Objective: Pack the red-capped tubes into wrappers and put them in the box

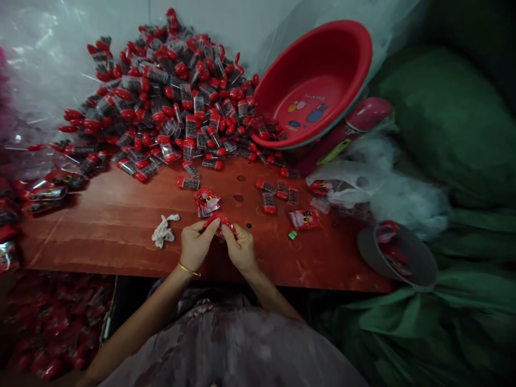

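Near the table's front edge, my left hand (pixel 196 244) and my right hand (pixel 242 248) pinch one small red printed packet (pixel 220 221) between thumbs and fingers. The thumbs hide much of it, and its contents cannot be made out. Just beyond it lies a similar red packet (pixel 206 201) with a cartoon print. To the left of my left hand is a crumpled white scrap (pixel 164 231). Right of my right hand lie a tiny green piece (pixel 292 235) and another printed packet (pixel 304 219). Several small clear containers with red caps (pixel 269 202) lie beyond those.
A large heap of red-capped containers (pixel 189 102) covers the back. Against it leans a red basin (pixel 322 70). At right are a clear plastic bag (pixel 407 199) and a grey bowl (pixel 368 250) holding red packets. More packets lie at left on the wooden table (pixel 108 226).
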`<state>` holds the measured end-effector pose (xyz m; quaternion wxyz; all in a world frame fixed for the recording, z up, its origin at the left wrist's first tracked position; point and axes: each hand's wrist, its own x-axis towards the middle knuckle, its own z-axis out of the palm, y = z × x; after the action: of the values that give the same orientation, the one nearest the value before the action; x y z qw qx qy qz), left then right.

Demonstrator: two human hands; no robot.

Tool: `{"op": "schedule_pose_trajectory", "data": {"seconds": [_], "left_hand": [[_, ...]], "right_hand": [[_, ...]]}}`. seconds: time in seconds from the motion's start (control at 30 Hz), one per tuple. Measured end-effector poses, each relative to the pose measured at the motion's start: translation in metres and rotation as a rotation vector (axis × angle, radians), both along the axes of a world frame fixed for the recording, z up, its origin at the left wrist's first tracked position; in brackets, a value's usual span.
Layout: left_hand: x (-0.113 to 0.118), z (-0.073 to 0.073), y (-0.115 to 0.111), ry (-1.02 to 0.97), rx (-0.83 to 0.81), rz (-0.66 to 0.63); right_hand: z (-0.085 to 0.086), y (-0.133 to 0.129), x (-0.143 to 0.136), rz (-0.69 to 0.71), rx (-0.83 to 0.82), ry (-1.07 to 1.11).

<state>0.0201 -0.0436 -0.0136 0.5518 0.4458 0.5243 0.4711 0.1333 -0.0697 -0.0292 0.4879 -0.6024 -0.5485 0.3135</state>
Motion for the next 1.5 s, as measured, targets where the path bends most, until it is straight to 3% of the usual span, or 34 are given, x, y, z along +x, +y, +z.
{"op": "schedule_pose_trajectory", "data": {"seconds": [0.17,0.4,0.53,0.63,0.7,0.83,1.13,1.27,1.33,1.5], "left_hand": [[0.004,0.004,0.003,-0.285,-0.217,-0.004],[0.009,0.011,0.007,-0.388,-0.370,-0.001],[0.002,0.015,0.015,-0.416,-0.431,0.033],[-0.006,0.020,0.019,-0.470,-0.447,0.015],[-0.010,0.023,0.020,-0.504,-0.452,-0.004],[-0.014,0.026,0.017,-0.529,-0.482,-0.023],[-0.018,0.019,0.011,-0.473,-0.484,-0.021],[-0.019,0.016,0.009,-0.484,-0.507,-0.024],[-0.020,0.015,0.009,-0.483,-0.512,-0.020],[-0.016,0.015,0.008,-0.428,-0.474,-0.034]], "right_hand": [[0.001,0.004,0.005,0.008,0.013,-0.051],[-0.002,0.005,0.005,0.041,-0.015,-0.111],[0.007,0.019,0.050,0.143,0.002,-0.155],[0.016,0.038,0.110,0.126,0.063,-0.680],[0.017,0.050,0.146,0.172,0.006,-1.028],[0.010,0.059,0.176,0.365,-0.028,-1.284],[0.008,0.052,0.156,0.415,-0.004,-1.212],[0.007,0.039,0.149,0.317,-0.035,-1.052],[0.012,0.023,0.137,0.265,0.002,-0.894],[0.041,-0.022,0.091,0.334,0.204,-0.528]]}}
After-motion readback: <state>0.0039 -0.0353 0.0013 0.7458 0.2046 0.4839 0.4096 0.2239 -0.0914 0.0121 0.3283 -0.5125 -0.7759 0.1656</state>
